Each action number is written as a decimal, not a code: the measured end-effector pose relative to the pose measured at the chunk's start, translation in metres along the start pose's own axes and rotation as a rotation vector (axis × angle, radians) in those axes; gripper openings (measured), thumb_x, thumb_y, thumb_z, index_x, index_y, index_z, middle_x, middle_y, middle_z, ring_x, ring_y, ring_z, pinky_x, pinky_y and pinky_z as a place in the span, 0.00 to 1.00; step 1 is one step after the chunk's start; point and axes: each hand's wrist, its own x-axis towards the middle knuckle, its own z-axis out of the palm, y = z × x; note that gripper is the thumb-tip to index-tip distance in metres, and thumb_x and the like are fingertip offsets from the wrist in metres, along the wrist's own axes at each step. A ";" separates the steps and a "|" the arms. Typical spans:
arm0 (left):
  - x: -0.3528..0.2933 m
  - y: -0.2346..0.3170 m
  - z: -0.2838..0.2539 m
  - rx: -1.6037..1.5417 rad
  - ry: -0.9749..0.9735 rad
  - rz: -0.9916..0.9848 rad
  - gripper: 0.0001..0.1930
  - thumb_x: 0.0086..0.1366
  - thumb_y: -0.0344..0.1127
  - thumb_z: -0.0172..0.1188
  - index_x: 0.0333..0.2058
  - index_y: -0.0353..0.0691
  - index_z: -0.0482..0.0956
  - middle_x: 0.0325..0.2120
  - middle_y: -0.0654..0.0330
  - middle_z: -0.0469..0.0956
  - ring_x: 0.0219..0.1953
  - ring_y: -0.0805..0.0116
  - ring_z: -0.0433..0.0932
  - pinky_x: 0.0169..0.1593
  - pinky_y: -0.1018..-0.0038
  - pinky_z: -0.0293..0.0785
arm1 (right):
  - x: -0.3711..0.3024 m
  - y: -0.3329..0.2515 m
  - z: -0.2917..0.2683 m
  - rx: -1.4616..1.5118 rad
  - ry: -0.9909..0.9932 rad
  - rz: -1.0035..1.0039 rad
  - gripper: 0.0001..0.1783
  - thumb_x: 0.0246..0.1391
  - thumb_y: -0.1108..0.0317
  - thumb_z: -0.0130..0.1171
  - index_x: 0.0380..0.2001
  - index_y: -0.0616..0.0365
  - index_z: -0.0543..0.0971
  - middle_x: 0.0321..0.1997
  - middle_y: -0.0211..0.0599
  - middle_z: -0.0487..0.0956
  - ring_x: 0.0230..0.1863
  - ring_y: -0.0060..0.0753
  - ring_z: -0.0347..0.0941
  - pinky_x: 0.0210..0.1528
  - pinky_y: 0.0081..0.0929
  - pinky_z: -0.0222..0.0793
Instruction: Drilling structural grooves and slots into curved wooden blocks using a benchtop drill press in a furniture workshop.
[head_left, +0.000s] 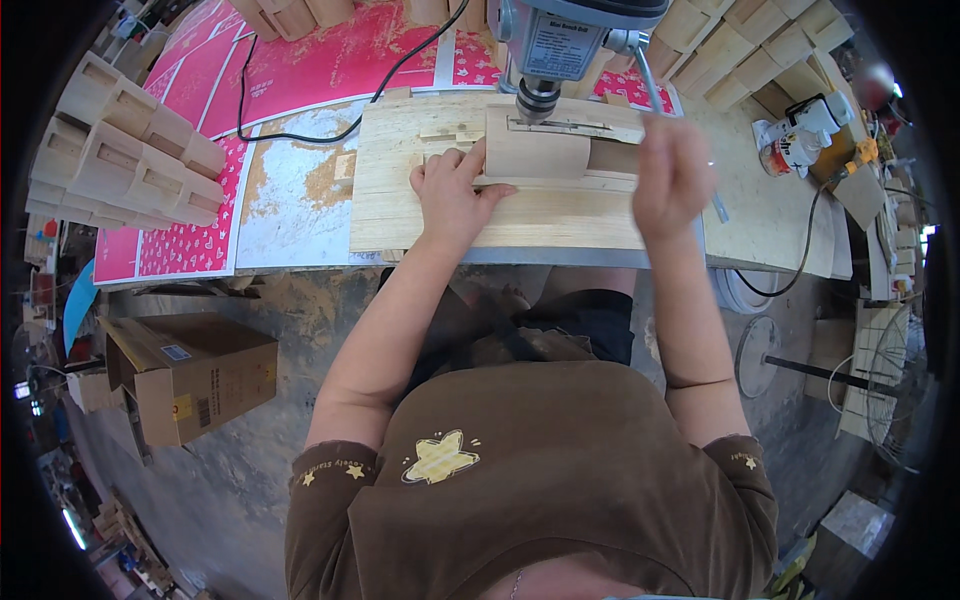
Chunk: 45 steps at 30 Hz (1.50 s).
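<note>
Wooden block [536, 152] is pinned flat under the drill chuck [538, 98] of a bench drill press.

At far left, stacked notched wooden pieces [130, 150] are seen on the red patterned sheet [300, 70]. The block is held on the plywood work board [470, 215] by the left hand [455, 195], whose fingers are spread narrowly over its near left edge. Its long axis is laid left to right, directly ahead of that nearer hand. The right hand [672, 178], blurred, is raised at the feed lever [650, 85]; whether it is closed on the lever cannot be told.
</note>
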 end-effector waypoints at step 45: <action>-0.019 -0.076 -0.220 -0.982 0.333 -0.364 0.11 0.52 0.29 0.66 0.34 0.33 0.78 0.34 0.59 0.78 0.35 0.71 0.77 0.42 0.73 0.73 | -0.031 0.058 -0.010 -0.019 -0.586 0.078 0.15 0.43 0.72 0.60 0.38 0.61 0.73 0.34 0.47 0.74 0.38 0.50 0.69 0.40 0.37 0.64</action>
